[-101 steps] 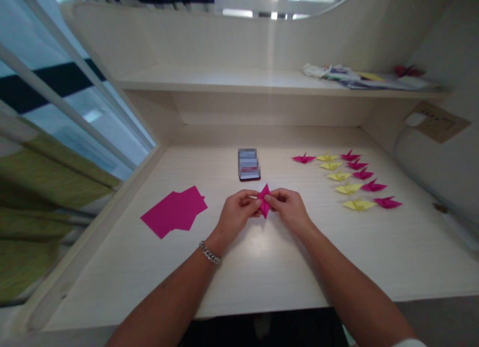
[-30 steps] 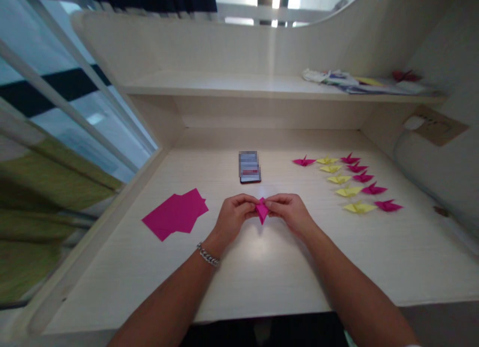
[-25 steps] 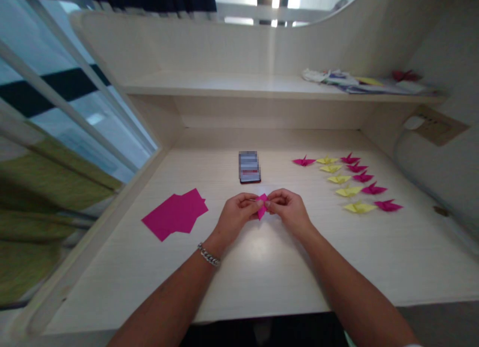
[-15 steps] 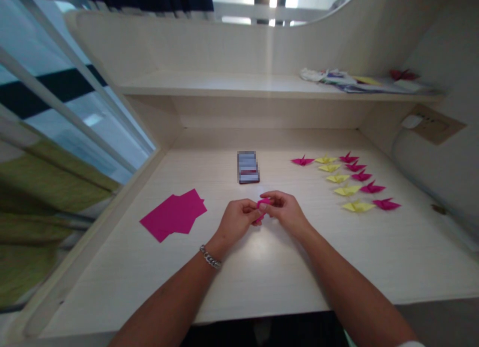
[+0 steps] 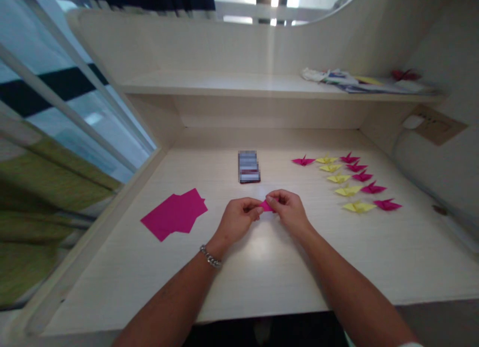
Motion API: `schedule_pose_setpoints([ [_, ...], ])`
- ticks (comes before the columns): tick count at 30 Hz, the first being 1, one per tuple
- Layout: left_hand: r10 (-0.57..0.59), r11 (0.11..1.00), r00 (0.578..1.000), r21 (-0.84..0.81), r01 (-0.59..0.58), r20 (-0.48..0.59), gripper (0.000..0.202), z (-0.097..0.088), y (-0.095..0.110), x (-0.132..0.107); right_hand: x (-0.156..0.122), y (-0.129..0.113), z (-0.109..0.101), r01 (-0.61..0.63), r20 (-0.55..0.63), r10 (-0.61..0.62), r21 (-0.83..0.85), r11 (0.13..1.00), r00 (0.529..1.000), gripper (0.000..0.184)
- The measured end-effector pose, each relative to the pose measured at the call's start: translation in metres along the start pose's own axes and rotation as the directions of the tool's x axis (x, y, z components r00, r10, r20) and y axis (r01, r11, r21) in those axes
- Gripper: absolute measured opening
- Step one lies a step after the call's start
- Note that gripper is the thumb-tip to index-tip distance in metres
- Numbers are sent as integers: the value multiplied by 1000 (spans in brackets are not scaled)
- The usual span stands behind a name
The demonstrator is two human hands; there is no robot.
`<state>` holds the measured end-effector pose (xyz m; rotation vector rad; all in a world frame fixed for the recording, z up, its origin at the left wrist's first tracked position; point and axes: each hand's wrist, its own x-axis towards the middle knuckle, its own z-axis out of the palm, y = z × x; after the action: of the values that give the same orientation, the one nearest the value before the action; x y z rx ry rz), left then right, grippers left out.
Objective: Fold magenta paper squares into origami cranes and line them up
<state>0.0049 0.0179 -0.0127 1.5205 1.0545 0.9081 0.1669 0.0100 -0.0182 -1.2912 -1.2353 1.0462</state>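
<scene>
A small folded pink paper piece [image 5: 266,206] is pinched between both hands just above the middle of the pale wooden desk [image 5: 262,257]. My left hand [image 5: 237,220], with a metal bracelet at the wrist, grips its left end with closed fingers. My right hand [image 5: 289,211] grips the right end, fingers closed too. Most of the paper is hidden by the fingertips. A stack of flat pink paper sheets [image 5: 173,214] lies to the left of my hands.
A phone [image 5: 249,166] lies face up behind my hands. Several finished yellow cranes [image 5: 339,178] and pink cranes [image 5: 362,176] sit in rows at the right. A shelf [image 5: 232,84] above holds papers [image 5: 348,80]. A wall socket with a plug [image 5: 430,122] is at right.
The pink piece has been turned from an upright pointed shape to lying flatter and mostly hidden between my fingertips. Both hands stayed at the desk's middle.
</scene>
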Motion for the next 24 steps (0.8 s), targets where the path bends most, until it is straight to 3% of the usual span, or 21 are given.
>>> schedule_pose_setpoints([
  [6,27,992,991,-121,-43,-133,23,-6,-1,5,0,-4,4,-80,-89,95,154,985,992,27],
  [10,5,969,977,-240,-57,-214,29,-11,-1,7,1,-5,2,-68,-156,104,217,974,982,30],
  [16,-79,932,996,-359,57,-45,41,-3,2,3,0,-1,2,-36,-147,77,267,963,986,30],
  [20,-70,932,994,-361,36,-81,39,2,4,2,-3,-2,4,25,-95,-8,177,984,995,28],
  [24,-37,935,992,-353,-9,-124,35,0,4,3,-5,-3,3,85,-122,-79,48,995,989,24],
])
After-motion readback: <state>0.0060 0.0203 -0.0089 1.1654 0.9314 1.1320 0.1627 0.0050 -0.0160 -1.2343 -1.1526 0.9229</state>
